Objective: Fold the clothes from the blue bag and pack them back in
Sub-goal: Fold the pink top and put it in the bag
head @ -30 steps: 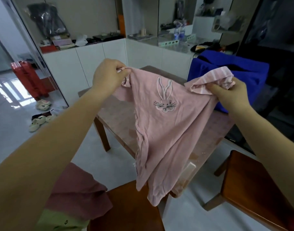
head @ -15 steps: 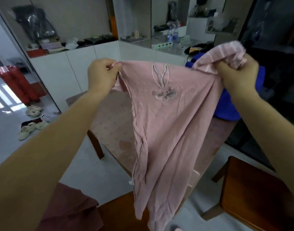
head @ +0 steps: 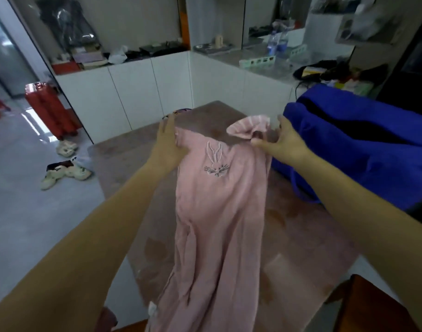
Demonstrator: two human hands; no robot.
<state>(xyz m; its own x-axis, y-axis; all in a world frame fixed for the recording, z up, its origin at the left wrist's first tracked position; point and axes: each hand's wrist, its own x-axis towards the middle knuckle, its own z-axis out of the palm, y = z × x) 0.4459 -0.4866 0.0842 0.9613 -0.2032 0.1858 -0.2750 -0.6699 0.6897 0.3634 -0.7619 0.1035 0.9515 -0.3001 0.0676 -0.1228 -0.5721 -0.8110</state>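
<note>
Since the pink garment (head: 219,212) is thin, limp knit, I'd expect it to be light and prone to bunching rather than slipping. I see the left hand (head: 168,144) flat, fingers straight, on its far-left corner. The garment lies along the bench (head: 123,164), near end hanging off. The right hand (head: 282,144) pinches the far-right edge under the striped trim (head: 249,125), with the blue bag (head: 361,144) just right. Best hold, I think: the two far corners.

I'm looking into a lived-in home: white cabinets (head: 133,92) are running under cluttered counters, shoes (head: 66,173) are lying on the tiled floor (head: 25,212), and a red suitcase (head: 49,109) is standing nearby.
</note>
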